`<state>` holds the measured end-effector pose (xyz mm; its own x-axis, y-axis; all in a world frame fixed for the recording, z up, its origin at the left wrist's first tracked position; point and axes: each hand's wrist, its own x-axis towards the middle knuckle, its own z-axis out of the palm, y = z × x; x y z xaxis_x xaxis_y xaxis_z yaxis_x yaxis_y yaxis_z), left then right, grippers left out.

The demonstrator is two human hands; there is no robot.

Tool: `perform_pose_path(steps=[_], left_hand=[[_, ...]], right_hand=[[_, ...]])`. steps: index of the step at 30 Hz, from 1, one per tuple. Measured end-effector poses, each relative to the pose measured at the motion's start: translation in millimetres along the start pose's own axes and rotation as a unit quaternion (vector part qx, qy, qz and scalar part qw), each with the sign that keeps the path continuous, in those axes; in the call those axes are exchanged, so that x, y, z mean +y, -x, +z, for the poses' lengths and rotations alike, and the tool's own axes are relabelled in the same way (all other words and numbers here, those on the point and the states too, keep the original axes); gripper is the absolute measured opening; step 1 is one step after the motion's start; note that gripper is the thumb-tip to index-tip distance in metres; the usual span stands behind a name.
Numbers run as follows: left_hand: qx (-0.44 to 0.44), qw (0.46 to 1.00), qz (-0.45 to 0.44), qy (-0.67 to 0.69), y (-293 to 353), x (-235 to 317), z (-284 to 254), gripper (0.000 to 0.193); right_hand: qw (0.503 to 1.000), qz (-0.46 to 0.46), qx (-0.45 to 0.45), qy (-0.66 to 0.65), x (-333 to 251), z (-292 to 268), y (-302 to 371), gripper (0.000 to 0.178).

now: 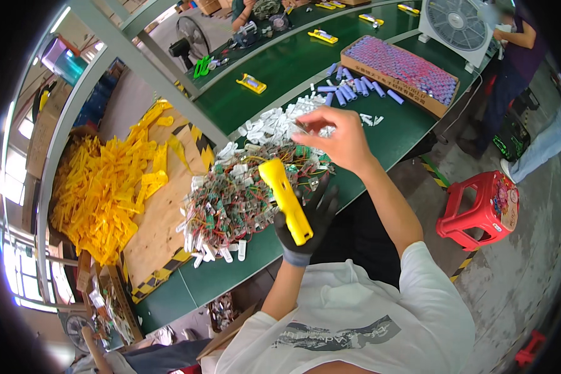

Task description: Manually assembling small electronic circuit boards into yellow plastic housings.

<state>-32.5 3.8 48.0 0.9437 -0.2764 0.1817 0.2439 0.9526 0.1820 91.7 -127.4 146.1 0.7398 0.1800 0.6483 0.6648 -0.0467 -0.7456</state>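
Observation:
My left hand (305,215), in a dark glove, grips a long yellow plastic casing (287,201) with small openings along its side. Beneath and beyond it spreads a heap of small green circuit boards with thin wires (230,198). My bare right hand (338,138) is raised above the far side of that heap, its thumb and forefinger closed toward each other. Something small and pale seems to sit at those fingertips, too small to make out. Just past them lies a pile of small white plastic parts (269,124).
Yellow casings (100,193) fill the wooden board's left side. Purple cylindrical cells (349,88) lie beside a full cardboard tray (445,106). Assembled yellow units (251,83) sit on the green belt. A box fan (456,25), red stool (483,209) and other people are around.

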Motion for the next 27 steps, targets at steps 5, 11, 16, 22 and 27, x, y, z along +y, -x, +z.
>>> perform_pose_path(steps=[5, 11, 16, 22, 27], left_hand=[[-0.045, 0.999, 0.023, -0.011, -36, 11, 17, 0.053], [-0.071, 0.992, -0.046, -0.096, -30, 22, 1, 0.060], [-0.121, 0.933, -0.147, -0.306, -9, 12, 3, 0.073], [-0.058, 0.913, -0.214, -0.343, 5, 10, 10, 0.083], [0.011, 0.951, -0.056, -0.303, 24, 4, -28, 0.073]], right_hand=[[0.988, -0.105, -0.113, 0.016, -28, -13, 93, 0.026], [0.984, -0.055, -0.169, 0.008, -46, -48, 150, 0.037], [0.954, 0.215, -0.006, -0.211, -22, -41, 148, 0.028], [0.869, 0.231, -0.077, -0.431, 19, -3, 153, 0.043], [0.887, 0.157, 0.169, -0.401, 18, 19, 158, 0.032]])
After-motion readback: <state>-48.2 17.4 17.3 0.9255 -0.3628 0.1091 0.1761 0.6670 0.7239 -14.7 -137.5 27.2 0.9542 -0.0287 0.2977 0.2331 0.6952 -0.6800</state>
